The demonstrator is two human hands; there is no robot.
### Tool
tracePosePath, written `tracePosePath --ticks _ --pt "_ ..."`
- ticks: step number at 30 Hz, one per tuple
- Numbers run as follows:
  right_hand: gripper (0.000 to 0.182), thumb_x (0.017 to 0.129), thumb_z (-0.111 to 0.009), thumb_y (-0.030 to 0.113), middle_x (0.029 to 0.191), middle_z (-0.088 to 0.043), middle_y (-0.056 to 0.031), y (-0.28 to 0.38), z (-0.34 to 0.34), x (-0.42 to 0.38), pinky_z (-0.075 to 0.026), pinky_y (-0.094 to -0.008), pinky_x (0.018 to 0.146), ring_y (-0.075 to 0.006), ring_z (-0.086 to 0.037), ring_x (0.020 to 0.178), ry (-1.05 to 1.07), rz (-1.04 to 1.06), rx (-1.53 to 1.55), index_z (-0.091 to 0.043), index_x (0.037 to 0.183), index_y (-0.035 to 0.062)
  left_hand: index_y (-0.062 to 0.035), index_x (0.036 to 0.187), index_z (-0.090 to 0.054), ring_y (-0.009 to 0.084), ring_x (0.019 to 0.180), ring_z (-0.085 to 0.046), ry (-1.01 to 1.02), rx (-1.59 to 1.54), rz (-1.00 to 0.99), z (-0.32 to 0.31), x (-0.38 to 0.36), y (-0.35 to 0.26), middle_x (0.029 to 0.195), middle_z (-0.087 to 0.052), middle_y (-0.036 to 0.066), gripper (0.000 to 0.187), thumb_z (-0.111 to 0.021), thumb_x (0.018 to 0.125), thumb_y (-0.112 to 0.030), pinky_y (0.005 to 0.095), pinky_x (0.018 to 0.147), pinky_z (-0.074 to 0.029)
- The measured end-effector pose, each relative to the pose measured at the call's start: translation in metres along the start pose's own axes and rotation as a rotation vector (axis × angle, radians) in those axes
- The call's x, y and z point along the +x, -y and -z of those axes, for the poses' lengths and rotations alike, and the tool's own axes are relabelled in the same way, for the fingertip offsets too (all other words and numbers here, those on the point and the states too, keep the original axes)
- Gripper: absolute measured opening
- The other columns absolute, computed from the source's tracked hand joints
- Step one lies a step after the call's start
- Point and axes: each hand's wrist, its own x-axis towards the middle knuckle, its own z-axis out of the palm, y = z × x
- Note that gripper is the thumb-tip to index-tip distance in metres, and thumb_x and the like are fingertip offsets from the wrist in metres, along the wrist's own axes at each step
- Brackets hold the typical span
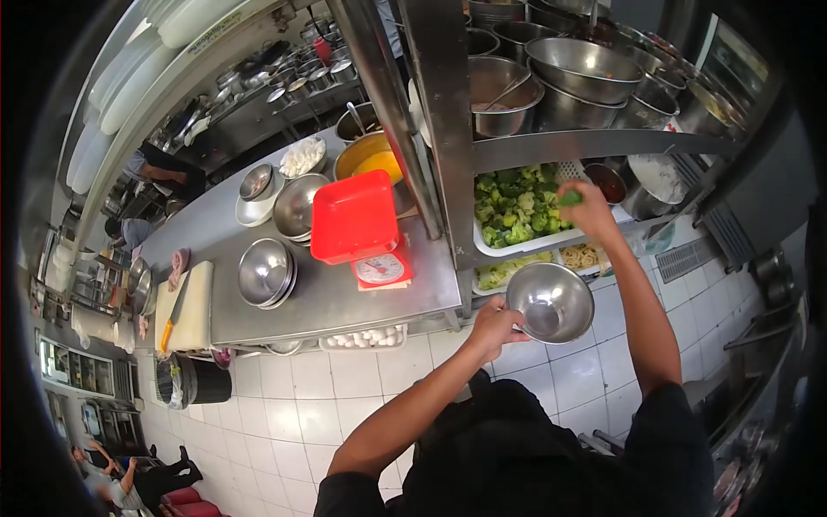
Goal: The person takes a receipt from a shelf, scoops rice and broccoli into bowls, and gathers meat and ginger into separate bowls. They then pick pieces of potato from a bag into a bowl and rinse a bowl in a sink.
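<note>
Shiny, round, stainless-steel bowl [550, 303]: held in the left hand [494, 330], before the grey steel rack [603, 153]; fingers closed on its left edge; mouth upward, presumably to leave the inside open and clear of the grip

Small green piece [570, 199], apparently a broccoli floret: pinched in the fingers of the right hand [590, 209], over the right end of the white, rectangular tray [527, 246]; exact fingertip contact not discernible

Green, knobbly broccoli florets [517, 202]: heaped in the tray, on the rack, likely for easy reach from the front

Red plastic dial scale [379, 269]: on the metal counter [340, 295], near nested, round steel bowls [265, 271], probably stacked to save room
</note>
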Motion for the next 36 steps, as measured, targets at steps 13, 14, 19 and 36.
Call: tracePosePath --ticks 13,14,19,36 --pt "0.107 0.052 -0.083 0.022 0.148 -0.013 -0.0282 -0.052 -0.057 0.057 -0.031 -0.0461 0.108 -0.0454 -0.024 0.133 0.497 -0.149 -0.82 -0.028 0.144 0.0271 -0.0029 0.082 -0.044 0.021 0.068 -0.059 -0.117 0.021 -0.114 0.003 -0.012 0.03 0.08 -0.046 0.008 0.024 -0.063 0.069 0.003 0.039 0.056 -0.061" --pt "0.108 0.052 -0.084 0.021 0.149 -0.01 -0.0277 -0.044 -0.063 0.06 -0.031 -0.0475 0.108 -0.0461 -0.022 0.134 0.484 -0.186 -0.822 -0.026 0.144 0.0273 -0.0035 0.082 -0.043 0.0205 0.069 -0.059 -0.077 -0.003 -0.114 0.007 -0.016 0.035 0.08 -0.046 0.007 0.024 -0.063 0.069 0.002 0.0382 0.056 -0.061" --pt "0.089 0.057 -0.083 0.016 0.14 -0.026 -0.02 -0.089 -0.063 0.068 -0.04 -0.0468 0.099 -0.041 -0.037 0.125 0.431 -0.064 -0.841 -0.041 0.135 0.0237 -0.0042 0.082 -0.042 0.0198 0.069 -0.058 -0.049 -0.054 -0.127 0.021 -0.03 0.034 0.08 -0.046 0.007 0.024 -0.062 0.07 0.002 0.036 0.055 -0.06" --pt "0.052 0.059 -0.067 0.004 0.106 -0.055 -0.0079 0.024 0.024 0.0 -0.043 -0.0285 0.084 -0.0186 -0.054 0.095 0.201 -0.022 0.083 -0.055 0.11 0.0088 0.0013 0.089 -0.046 0.027 0.073 -0.064 -0.03 0.022 -0.126 -0.001 -0.011 0.004 0.085 -0.05 0.011 0.02 -0.059 0.074 0.005 0.0381 0.062 -0.061"
